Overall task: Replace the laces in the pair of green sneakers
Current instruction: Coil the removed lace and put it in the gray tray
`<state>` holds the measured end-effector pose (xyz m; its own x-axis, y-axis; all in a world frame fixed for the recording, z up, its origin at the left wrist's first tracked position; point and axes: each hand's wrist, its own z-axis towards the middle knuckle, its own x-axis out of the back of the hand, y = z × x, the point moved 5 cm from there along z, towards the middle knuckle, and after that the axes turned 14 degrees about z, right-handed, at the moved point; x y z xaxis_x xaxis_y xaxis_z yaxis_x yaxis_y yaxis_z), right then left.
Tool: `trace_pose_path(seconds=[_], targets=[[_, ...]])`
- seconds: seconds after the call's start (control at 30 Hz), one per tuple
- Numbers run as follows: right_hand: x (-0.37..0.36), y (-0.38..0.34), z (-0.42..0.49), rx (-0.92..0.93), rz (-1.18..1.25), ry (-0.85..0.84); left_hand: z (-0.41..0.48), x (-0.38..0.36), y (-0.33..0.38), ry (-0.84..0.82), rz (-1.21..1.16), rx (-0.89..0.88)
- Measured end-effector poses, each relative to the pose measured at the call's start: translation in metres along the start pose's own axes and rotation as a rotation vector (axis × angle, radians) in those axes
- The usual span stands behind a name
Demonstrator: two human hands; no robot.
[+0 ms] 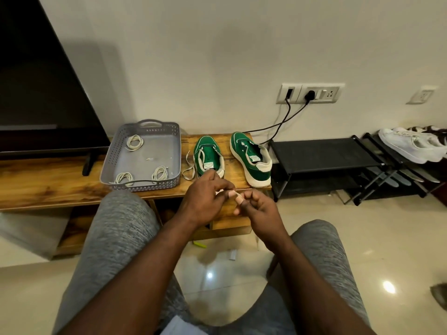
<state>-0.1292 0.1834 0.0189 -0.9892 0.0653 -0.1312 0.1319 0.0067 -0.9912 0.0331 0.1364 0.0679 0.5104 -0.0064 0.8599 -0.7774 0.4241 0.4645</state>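
Two sneakers stand side by side, heels toward the person, near the right end of the wooden bench (48, 182); the first green sneaker (208, 153) sits just beside the grey tray (142, 187), and the second sneaker (251, 157) stands nearer the bench's right edge; a loose lace (188, 165) trails on the bench between the tray and the first sneaker, though whether it is still threaded through any eyelets cannot be told; three coiled laces (134, 143) lie in the tray, one toward its far left corner and two along its near edge; the left hand (203, 204) and right hand (260, 209) hover together just off the front edge of the bench, close to the first sneaker's heel, both with fingers curled, pinching between them a short pale strip that looks like a lace end (238, 199); where the rest of that strip runs is hidden by the fingers; the step in hand seems to be preparing or straightening a lace tip before threading; the next move likely calls for bringing that tip to an eyelet of the near sneaker and feeding it through without fraying, while one hand steadies the shoe.
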Motion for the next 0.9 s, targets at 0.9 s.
trace_pose_path(seconds=[0.9], targets=[[-0.028,0.018,-0.018,-0.395,0.574,-0.377,-0.002,-0.03,-0.017,-0.182,-0.379,0.253]])
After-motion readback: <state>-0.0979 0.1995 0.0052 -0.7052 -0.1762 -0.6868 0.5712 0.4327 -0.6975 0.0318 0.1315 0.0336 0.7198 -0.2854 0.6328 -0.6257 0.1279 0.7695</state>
